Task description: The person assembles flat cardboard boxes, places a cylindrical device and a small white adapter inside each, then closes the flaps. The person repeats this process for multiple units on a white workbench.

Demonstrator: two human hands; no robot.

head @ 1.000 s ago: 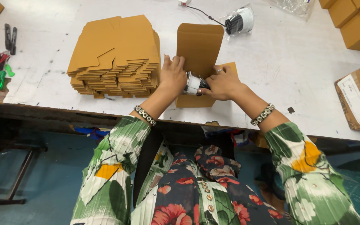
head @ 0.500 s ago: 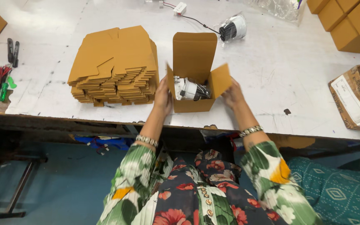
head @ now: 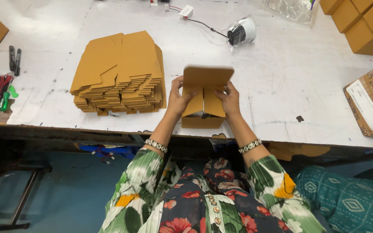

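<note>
Small brown cardboard box (head: 203, 113) at near edge of scratched white desk (head: 281, 90), between both hands. Left hand (head: 178, 100) grip clamped on box's left side, fingers on left flap. Right hand (head: 229, 100) grip clamped on right side, fingers pressing right flap inward. Top lid flap raised. Stack of flat brown cardboard blanks (head: 117, 73) just left. White bagged camera (head: 242, 31) well beyond.

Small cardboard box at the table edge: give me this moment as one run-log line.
small cardboard box: side flaps folded in, lid up | left hand: on left side | right hand: on right side | flat box stack: left, apart
</note>
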